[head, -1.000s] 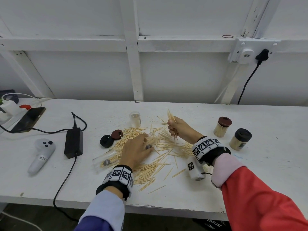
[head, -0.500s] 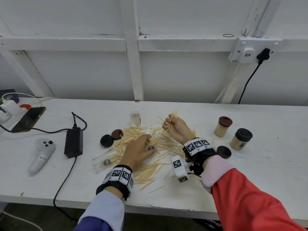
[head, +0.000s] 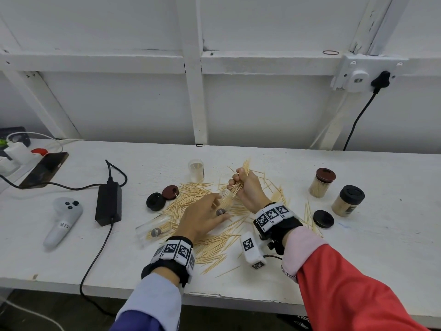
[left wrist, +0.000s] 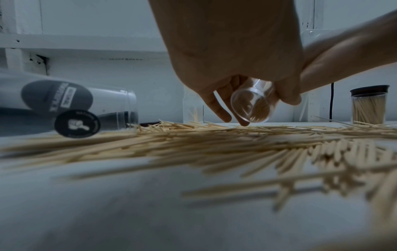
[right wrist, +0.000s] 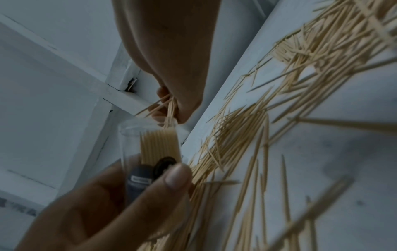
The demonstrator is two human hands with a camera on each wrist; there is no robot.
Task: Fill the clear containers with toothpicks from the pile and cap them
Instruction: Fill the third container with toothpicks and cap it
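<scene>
Right hand (head: 248, 187) is now sitting lower and closer to the left hand (head: 202, 217) than a second ago, its wrist rolled outward so the black lid (head: 323, 219) near the tabletop's right side is showing again. Its grip is fisted tight around a bundle of toothpicks (head: 239, 181), tips feeding into the mouth of the clear container (right wrist: 150, 152). Left hand is gripping that container, fingers and thumb (right wrist: 171, 178) wrapped round it, tilted over the middle of the pile (head: 202, 237). Container is looking partly filled, a neat block of sticks inside behind a dark label. Pile is lying scattered across mid-tabletop. Another clear container (head: 152, 229) is lying on its side at the pile's left; a third (head: 196, 170) is standing upright behind, nearly empty. Two capped jars (head: 321, 182) are standing toward the right edge.
</scene>
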